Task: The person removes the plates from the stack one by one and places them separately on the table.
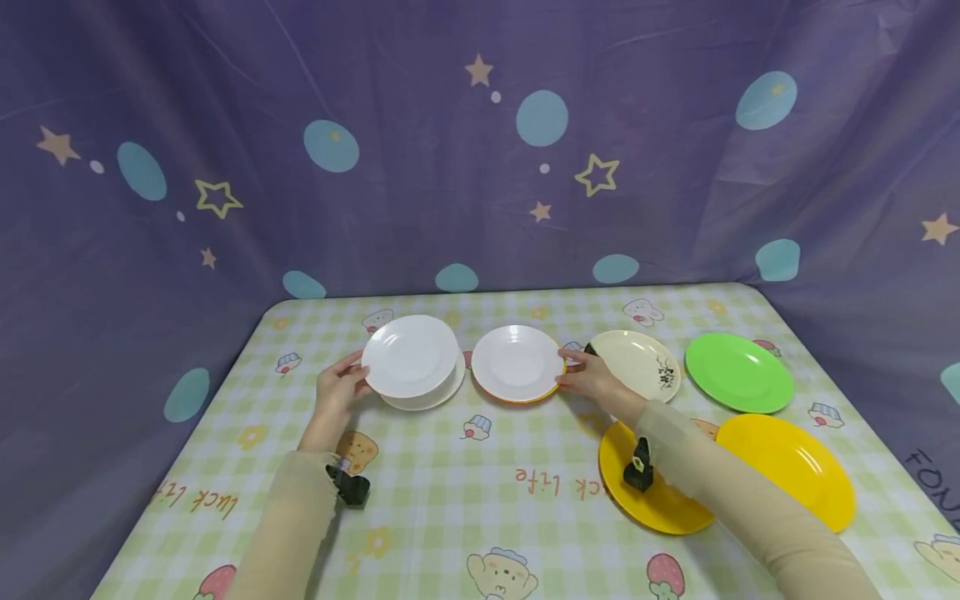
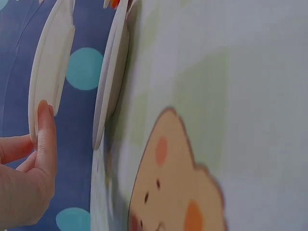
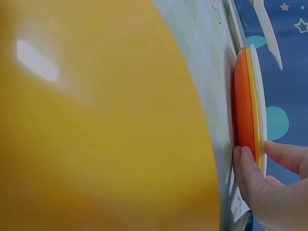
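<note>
My left hand (image 1: 339, 387) pinches the left rim of a white plate (image 1: 411, 357). This plate is raised above another off-white plate (image 1: 427, 402) lying on the table; a gap between them shows in the left wrist view. To the right, my right hand (image 1: 596, 385) grips the right edge of a small stack of plates. A white plate (image 1: 517, 364) tops that stack. The right wrist view shows a yellow plate (image 3: 252, 96) and an orange plate (image 3: 243, 101) beneath it, with fingers at the orange underside and the thumb by the white rim.
A cream plate (image 1: 630, 362) with a dark floral print lies behind my right hand. Farther right is a green plate (image 1: 738, 372). Two yellow plates, one (image 1: 795, 467) nearer the right edge and one (image 1: 660, 504) partly under my right forearm, lie in front. A purple curtain (image 1: 420, 233) hangs behind the table.
</note>
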